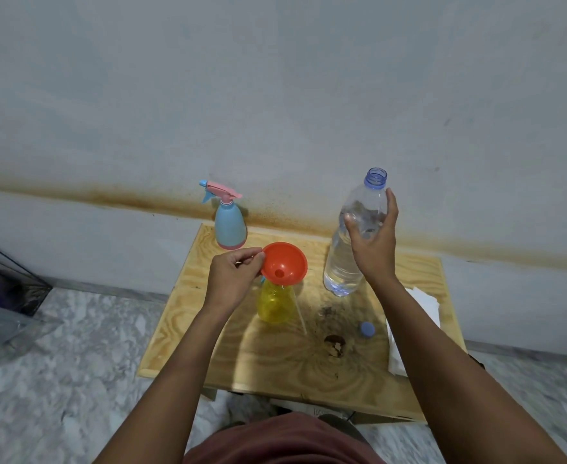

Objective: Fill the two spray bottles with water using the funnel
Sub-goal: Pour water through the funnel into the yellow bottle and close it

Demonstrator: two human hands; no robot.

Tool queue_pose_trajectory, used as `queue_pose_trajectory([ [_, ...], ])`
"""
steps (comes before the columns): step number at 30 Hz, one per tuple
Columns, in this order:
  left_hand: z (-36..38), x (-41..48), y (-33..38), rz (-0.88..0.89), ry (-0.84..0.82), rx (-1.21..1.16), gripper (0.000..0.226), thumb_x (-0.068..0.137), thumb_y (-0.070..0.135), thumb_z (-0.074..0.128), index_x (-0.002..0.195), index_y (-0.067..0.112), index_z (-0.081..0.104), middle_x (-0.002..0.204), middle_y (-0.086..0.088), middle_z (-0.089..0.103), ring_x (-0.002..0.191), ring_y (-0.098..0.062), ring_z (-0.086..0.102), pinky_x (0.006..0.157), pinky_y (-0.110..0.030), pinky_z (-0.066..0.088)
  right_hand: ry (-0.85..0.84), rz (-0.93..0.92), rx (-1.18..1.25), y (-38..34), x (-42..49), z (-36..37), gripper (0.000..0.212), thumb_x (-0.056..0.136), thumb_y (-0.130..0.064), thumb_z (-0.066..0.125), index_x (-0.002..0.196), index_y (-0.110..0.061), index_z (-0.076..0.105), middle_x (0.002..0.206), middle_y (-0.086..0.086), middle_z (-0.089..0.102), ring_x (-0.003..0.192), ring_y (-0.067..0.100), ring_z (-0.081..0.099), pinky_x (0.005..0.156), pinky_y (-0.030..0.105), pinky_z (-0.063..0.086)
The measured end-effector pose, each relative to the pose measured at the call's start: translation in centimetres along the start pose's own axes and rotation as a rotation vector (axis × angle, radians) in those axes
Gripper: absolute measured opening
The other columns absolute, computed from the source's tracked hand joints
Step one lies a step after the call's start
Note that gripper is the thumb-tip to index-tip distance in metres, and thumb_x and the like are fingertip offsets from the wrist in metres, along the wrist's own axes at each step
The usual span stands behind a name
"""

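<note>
Bare forearms, dark red top — the person as seen from above

Both arms are uncovered from wrist to upper arm, the left hand (233, 274) and right hand (374, 241) without gloves or jewellery — a maroon garment (275, 442) fills the lower edge.

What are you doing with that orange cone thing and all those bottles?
The person is getting ready to pour water. The left hand steadies the orange funnel, which sits in the open top of the yellow spray bottle. The right hand holds the uncapped water bottle upright; nothing is pouring yet. Its blue cap lies on the wooden table. The blue spray bottle waits at the back with its sprayer on.
</note>
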State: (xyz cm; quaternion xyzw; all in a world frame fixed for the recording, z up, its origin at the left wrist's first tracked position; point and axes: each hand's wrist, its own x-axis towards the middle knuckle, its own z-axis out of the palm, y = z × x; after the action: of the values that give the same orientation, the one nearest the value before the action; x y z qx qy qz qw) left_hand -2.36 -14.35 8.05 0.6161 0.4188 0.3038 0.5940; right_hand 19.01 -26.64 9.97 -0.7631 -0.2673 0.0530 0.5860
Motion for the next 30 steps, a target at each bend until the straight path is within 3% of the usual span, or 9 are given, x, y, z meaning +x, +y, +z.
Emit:
queue_pose_trajectory([
  [9,0.0,-0.1,0.0,0.014,0.003,0.013,0.018,0.088,0.015,0.072,0.105,0.013,0.076,0.090,0.004,0.076,0.086,-0.007,0.073,0.086,-0.039,0.060,0.010,0.051,0.016,0.8,-0.4,-0.8,0.090,0.079,-0.045,0.079,0.144,-0.054,0.017,0.147,0.006,0.043,0.135,0.021,0.045,0.110,0.047,0.043],
  [14,0.1,-0.2,-0.1,0.019,0.008,0.007,0.019,0.089,0.015,0.072,0.107,0.012,0.076,0.090,0.004,0.075,0.084,-0.004,0.072,0.084,-0.037,0.061,-0.006,0.058,-0.063,0.3,-0.9,-1.2,0.096,0.080,-0.046,0.078,0.152,-0.040,0.014,0.154,0.004,0.035,0.140,0.014,0.037,0.106,0.036,0.042],
  [17,0.1,-0.2,0.0,0.018,0.013,0.000,0.019,0.089,0.016,0.072,0.107,0.012,0.075,0.090,0.003,0.075,0.084,-0.007,0.072,0.084,-0.037,0.061,0.219,0.071,-0.193,-0.7,-3.1,-0.9,0.079,0.085,-0.046,0.072,0.149,-0.026,0.029,0.147,0.006,0.036,0.129,0.013,0.044,0.095,0.034,0.045],
  [19,0.0,-0.2,-0.1,0.010,0.015,-0.002,0.020,0.089,0.016,0.072,0.108,0.011,0.075,0.086,0.002,0.074,0.085,-0.010,0.072,0.085,-0.038,0.061,0.364,-0.083,-0.220,-1.0,-5.4,0.0,0.053,0.088,-0.035,0.069,0.133,-0.016,0.048,0.126,0.007,0.049,0.111,0.018,0.053,0.090,0.039,0.052],
  [20,0.0,-0.2,-0.2,0.008,0.015,-0.003,0.021,0.089,0.017,0.072,0.109,0.011,0.075,0.083,0.002,0.072,0.083,-0.011,0.071,0.085,-0.039,0.061,0.349,-0.138,-0.218,-1.2,-6.5,0.6,0.041,0.089,-0.031,0.066,0.125,-0.014,0.054,0.116,0.004,0.053,0.100,0.016,0.055,0.083,0.039,0.054],
  [22,0.0,-0.2,-0.4,0.009,0.014,-0.002,0.021,0.089,0.017,0.071,0.110,0.011,0.074,0.076,0.001,0.065,0.080,-0.013,0.068,0.085,-0.042,0.060,0.144,-0.095,-0.190,-1.2,-7.9,2.0,0.028,0.091,-0.032,0.062,0.116,-0.018,0.060,0.103,-0.004,0.056,0.087,0.009,0.055,0.075,0.034,0.055],
  [26,0.0,-0.1,-0.5,0.031,0.006,0.021,0.022,0.091,0.018,0.069,0.112,0.011,0.072,0.074,-0.005,0.058,0.074,-0.014,0.066,0.083,-0.042,0.061,-0.294,0.232,-0.086,-0.9,-7.6,4.0,0.036,0.091,-0.044,0.063,0.117,-0.019,0.064,0.084,-0.002,0.065,0.081,0.016,0.068,0.075,0.037,0.056],
  [30,-0.3,0.0,-0.5,0.030,-0.013,-0.014,0.024,0.093,0.021,0.067,0.114,0.011,0.071,0.080,-0.008,0.064,0.071,-0.011,0.071,0.081,-0.037,0.061,-0.325,0.191,-0.107,-1.3,-7.1,4.7,0.013,0.095,-0.023,0.061,0.101,-0.014,0.067,0.069,0.000,0.065,0.067,0.017,0.066,0.068,0.036,0.057],
])
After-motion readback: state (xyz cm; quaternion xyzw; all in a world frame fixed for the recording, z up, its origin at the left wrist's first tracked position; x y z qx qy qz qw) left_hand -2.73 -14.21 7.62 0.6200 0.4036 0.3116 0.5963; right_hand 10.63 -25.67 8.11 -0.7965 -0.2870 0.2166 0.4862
